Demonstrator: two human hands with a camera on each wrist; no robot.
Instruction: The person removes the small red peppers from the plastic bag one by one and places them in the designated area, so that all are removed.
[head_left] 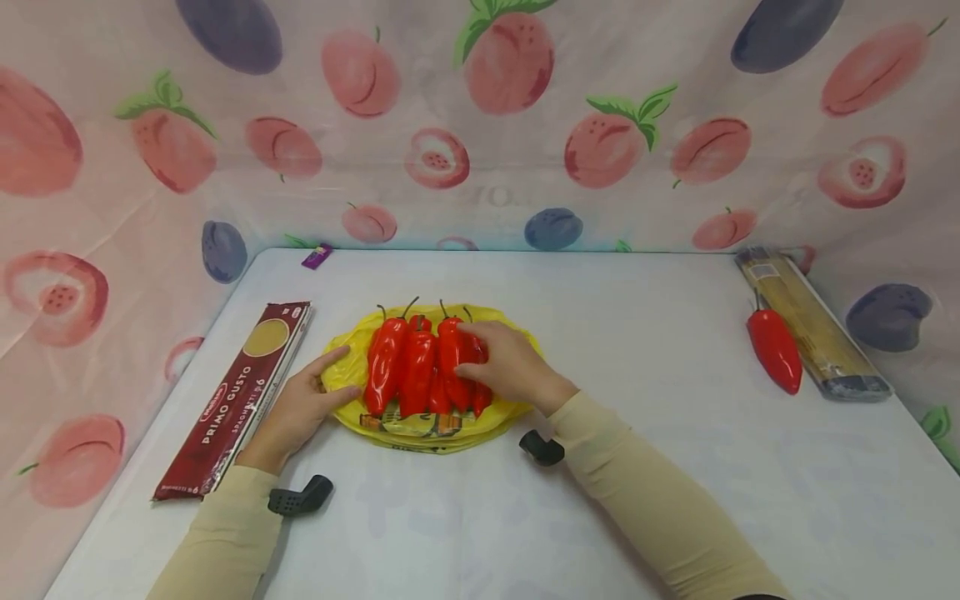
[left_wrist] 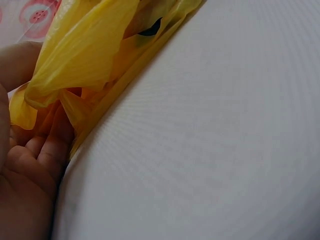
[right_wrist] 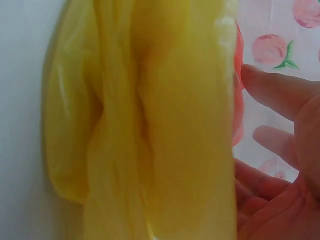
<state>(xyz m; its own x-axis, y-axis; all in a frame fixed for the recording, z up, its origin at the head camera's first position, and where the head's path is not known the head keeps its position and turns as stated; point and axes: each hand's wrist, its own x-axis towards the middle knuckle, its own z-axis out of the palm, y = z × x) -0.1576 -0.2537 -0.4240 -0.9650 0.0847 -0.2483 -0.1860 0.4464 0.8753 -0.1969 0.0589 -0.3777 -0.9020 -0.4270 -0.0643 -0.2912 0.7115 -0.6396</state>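
Several glossy red peppers [head_left: 417, 371] lie side by side on a yellow plastic bag [head_left: 345, 379], most with dark stems pointing away from me. My left hand [head_left: 296, 408] is at the bag's left edge, thumb and index finger spread apart. In the left wrist view, other fingers [left_wrist: 47, 145] reach in among the bag's folds, partly hidden. Over the right-hand peppers is my right hand [head_left: 513, 362], its fingertips touching them with thumb and index finger apart. The bag hides most of the peppers in the right wrist view.
A dark red spaghetti pack [head_left: 236, 400] lies left of the left forearm. On the far right, a single red pepper [head_left: 775, 350] lies against a clear pack of spaghetti [head_left: 813, 325]. A small purple packet [head_left: 317, 256] is near the table's back edge.
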